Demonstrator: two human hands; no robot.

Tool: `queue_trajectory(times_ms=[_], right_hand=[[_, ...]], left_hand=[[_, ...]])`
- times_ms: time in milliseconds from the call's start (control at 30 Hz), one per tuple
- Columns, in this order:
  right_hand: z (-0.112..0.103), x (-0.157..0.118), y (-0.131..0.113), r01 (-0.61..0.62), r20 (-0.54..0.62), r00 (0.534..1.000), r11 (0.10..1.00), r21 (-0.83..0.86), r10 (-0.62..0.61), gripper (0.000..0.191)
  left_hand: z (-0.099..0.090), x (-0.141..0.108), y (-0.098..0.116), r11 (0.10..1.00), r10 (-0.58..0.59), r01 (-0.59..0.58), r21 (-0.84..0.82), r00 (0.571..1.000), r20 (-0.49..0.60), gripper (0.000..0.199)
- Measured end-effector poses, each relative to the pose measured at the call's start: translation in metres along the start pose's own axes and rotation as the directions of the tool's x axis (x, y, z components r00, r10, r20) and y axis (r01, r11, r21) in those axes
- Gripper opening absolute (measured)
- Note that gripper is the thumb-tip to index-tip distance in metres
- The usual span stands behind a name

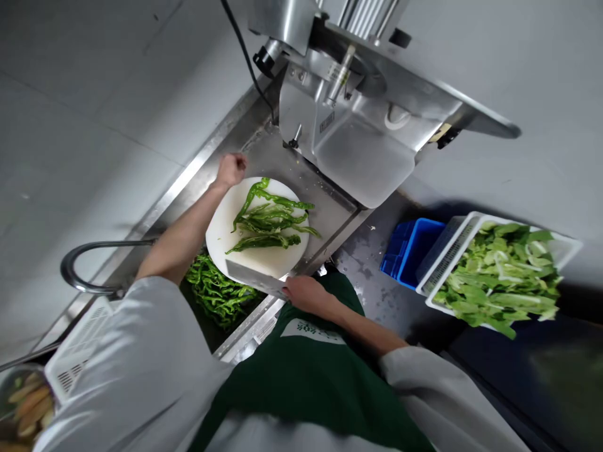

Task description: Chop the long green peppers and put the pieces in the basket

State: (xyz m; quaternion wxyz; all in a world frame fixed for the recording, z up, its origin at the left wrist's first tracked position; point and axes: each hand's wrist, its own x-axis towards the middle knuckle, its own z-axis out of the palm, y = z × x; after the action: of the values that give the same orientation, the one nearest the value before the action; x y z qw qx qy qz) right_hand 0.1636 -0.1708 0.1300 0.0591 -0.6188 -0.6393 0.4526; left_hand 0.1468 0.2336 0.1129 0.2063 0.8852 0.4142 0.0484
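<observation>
My right hand (308, 294) is closed around the handle end of a cleaver (257, 278). Its broad blade lies low over the near edge of a round white cutting board (219, 220). Long green peppers (268, 218), several of them looking split open or flattened, lie in a loose pile on the board. My left hand (232, 168) is curled into a fist beside the board's far left rim, apart from the peppers. Its fingers hide whatever may be inside. More green peppers (219, 292) fill the sink area below the board.
A metal slicing machine (362, 144) stands on the steel counter (325, 229) beyond the board. On the right are a blue crate (407, 251) and a white basket (436, 301) of leafy greens (504, 276). A curved faucet (70, 263) and a white basket (78, 351) are at left.
</observation>
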Motion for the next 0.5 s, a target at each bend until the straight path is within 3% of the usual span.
queue_trajectory(times_ms=[100,233,367,433,500], right_hand=[[-0.02,-0.044,0.027,-0.188,-0.041,0.981,0.982,0.013,0.188,0.034],[-0.03,-0.102,0.07,-0.451,-0.129,0.879,0.888,0.091,0.459,0.031],[-0.016,-0.139,0.109,-0.624,-0.272,0.701,0.752,0.214,0.659,0.022],[-0.005,-0.145,0.123,-0.639,-0.325,0.622,0.702,0.313,0.712,0.022],[0.003,-0.145,0.132,-0.644,-0.334,0.56,0.652,0.399,0.758,0.026]], left_hand=[[0.008,0.004,-0.047,0.984,-0.168,0.151,0.095,0.963,0.211,0.025],[0.044,-0.017,-0.063,0.988,-0.144,0.12,0.094,0.94,0.308,0.028],[0.044,-0.008,-0.063,0.992,-0.108,0.087,0.089,0.958,0.267,0.033],[0.043,0.005,-0.05,0.998,-0.01,-0.003,0.067,0.982,0.19,0.041],[0.051,0.01,-0.025,0.986,0.143,-0.156,0.057,0.972,0.188,0.048]])
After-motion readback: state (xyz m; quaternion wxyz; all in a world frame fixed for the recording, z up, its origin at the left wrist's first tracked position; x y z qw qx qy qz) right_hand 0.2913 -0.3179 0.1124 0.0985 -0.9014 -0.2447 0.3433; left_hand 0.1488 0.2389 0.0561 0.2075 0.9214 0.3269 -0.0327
